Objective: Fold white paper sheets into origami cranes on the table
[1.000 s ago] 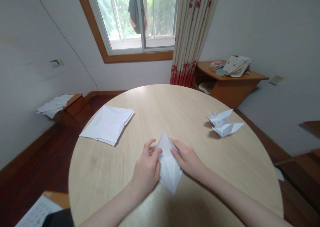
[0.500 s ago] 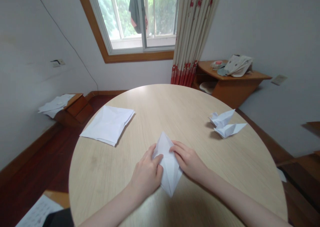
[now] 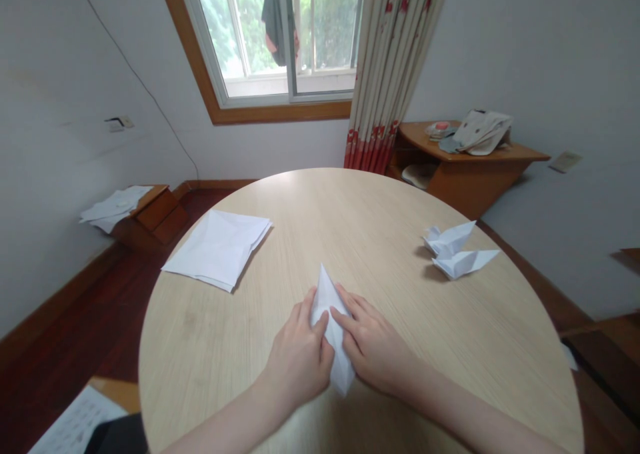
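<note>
A white folded paper, a narrow diamond with pointed ends, lies on the round table in front of me. My left hand grips its left edge, with thumb and fingertips on the paper. From the other side my right hand presses the right edge, its thumb and forefinger resting near the middle. The two thumbs almost meet over the centre crease. Parts of both side edges are hidden under my fingers.
A stack of white paper sheets lies at the table's left. Two folded paper birds stand near its right edge. Beyond the table are a wooden corner shelf with a cloth bag, a curtain and a window.
My right hand has moved inward over the paper, its fingers now close to my left thumb. The paper's visible shape has become narrower, and its right corner no longer shows.
</note>
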